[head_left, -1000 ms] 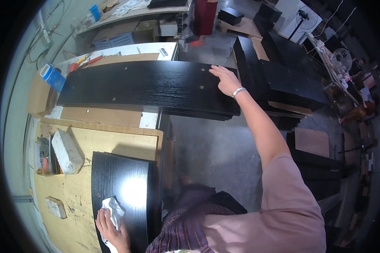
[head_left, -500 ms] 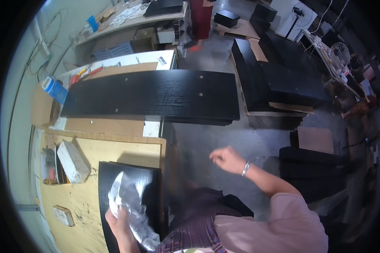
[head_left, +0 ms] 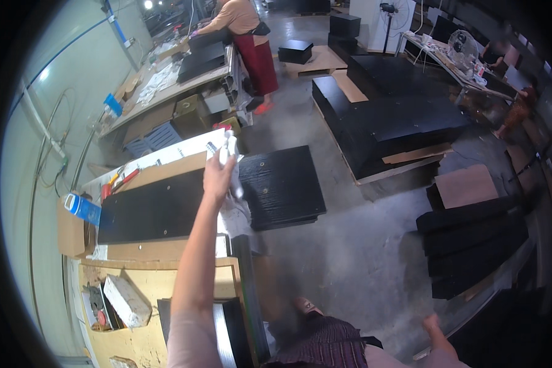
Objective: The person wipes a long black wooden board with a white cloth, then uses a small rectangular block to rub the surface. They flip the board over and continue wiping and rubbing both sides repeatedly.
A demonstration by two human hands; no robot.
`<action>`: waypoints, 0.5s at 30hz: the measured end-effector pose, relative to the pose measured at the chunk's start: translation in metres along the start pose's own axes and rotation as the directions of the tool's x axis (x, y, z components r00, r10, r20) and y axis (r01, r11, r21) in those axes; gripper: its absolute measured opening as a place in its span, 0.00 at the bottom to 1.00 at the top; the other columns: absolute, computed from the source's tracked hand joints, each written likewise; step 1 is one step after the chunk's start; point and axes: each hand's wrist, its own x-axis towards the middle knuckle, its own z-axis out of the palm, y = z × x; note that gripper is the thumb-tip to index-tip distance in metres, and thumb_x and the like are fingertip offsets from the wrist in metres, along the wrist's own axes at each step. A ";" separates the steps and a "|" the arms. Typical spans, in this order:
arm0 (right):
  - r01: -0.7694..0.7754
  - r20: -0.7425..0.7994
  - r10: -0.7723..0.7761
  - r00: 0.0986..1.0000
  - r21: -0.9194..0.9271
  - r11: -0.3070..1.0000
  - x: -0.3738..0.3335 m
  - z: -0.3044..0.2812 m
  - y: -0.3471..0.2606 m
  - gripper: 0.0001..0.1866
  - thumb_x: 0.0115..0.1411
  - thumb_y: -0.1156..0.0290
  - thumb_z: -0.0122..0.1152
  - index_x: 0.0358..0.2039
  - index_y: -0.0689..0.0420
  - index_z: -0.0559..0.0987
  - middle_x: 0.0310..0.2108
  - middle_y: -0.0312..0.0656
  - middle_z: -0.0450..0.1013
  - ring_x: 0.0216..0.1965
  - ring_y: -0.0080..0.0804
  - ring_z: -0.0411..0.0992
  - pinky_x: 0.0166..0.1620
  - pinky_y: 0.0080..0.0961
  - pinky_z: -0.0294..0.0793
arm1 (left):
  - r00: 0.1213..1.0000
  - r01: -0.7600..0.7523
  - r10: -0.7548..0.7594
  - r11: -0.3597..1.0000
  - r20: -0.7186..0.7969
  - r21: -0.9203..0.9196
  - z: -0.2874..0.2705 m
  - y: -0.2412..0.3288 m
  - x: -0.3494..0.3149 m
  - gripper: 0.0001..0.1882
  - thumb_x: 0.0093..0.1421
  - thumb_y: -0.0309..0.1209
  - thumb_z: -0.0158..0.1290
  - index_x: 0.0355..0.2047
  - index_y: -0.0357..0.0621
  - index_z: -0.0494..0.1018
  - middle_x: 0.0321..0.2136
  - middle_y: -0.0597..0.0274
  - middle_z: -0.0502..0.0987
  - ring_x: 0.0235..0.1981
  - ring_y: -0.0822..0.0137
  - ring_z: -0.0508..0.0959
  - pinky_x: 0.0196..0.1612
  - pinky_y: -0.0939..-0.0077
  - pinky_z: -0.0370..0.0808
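Observation:
My left arm reaches forward over the workbench. At its end my left hand [head_left: 218, 176] is closed on a crumpled white cloth [head_left: 232, 150], part of which hangs down across the stacked long black panels [head_left: 282, 184]. The arm and cloth hide the middle of that stack. Low on the right, my right hand [head_left: 432, 322] is held out over the floor, small and blurred, and its fingers cannot be made out. Beneath my left forearm, more black boards [head_left: 232, 325] rest on the yellowish bench top [head_left: 144, 343], partly covered by my sleeve.
A blue-and-white bottle [head_left: 83, 208], red-handled tools [head_left: 118, 181] and a white block [head_left: 127, 300] lie on the left. Black panel stacks [head_left: 374, 122] stand on pallets beyond the aisle, with more panels [head_left: 472, 239] at right. Another person [head_left: 242, 37] works at the far table.
My left hand has carried the white cloth forward from the near boards to the long panels. My right hand has dropped toward the lower right. The view has shifted, showing the other person.

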 end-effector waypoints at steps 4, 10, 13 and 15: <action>-0.424 0.254 0.396 0.883 0.067 0.903 0.005 0.058 0.143 0.11 0.57 0.74 0.59 0.37 0.64 0.84 0.35 0.53 0.82 0.35 0.40 0.83 0.40 0.36 0.80 | 0.945 -0.327 0.238 0.706 0.225 0.628 0.123 0.074 -0.046 0.24 0.53 0.28 0.56 0.52 0.42 0.75 0.49 0.50 0.73 0.50 0.44 0.69 0.46 0.37 0.72; 0.311 0.742 -0.096 0.664 -0.157 0.937 0.028 0.141 0.157 0.14 0.66 0.65 0.50 0.36 0.59 0.83 0.33 0.38 0.83 0.27 0.29 0.81 0.27 0.28 0.79 | 0.108 -0.501 0.634 0.700 0.766 -0.509 0.150 0.165 -0.252 0.24 0.53 0.22 0.54 0.52 0.50 0.79 0.50 0.52 0.79 0.49 0.48 0.80 0.51 0.56 0.79; 0.137 0.536 -0.162 0.829 0.086 0.987 0.035 0.139 0.071 0.10 0.61 0.69 0.58 0.27 0.60 0.83 0.26 0.40 0.81 0.24 0.31 0.79 0.28 0.27 0.78 | 0.272 -0.612 0.568 0.725 0.777 -0.315 0.100 0.185 -0.211 0.20 0.55 0.21 0.55 0.49 0.41 0.78 0.48 0.52 0.80 0.47 0.52 0.80 0.49 0.63 0.79; 0.132 0.455 -0.252 0.854 0.280 0.951 0.073 0.149 0.064 0.07 0.56 0.73 0.61 0.25 0.62 0.83 0.22 0.42 0.80 0.24 0.30 0.79 0.28 0.26 0.77 | 0.648 -0.381 0.434 0.896 0.626 -0.227 0.074 0.162 -0.140 0.18 0.55 0.22 0.54 0.48 0.35 0.78 0.43 0.46 0.80 0.43 0.50 0.82 0.49 0.64 0.80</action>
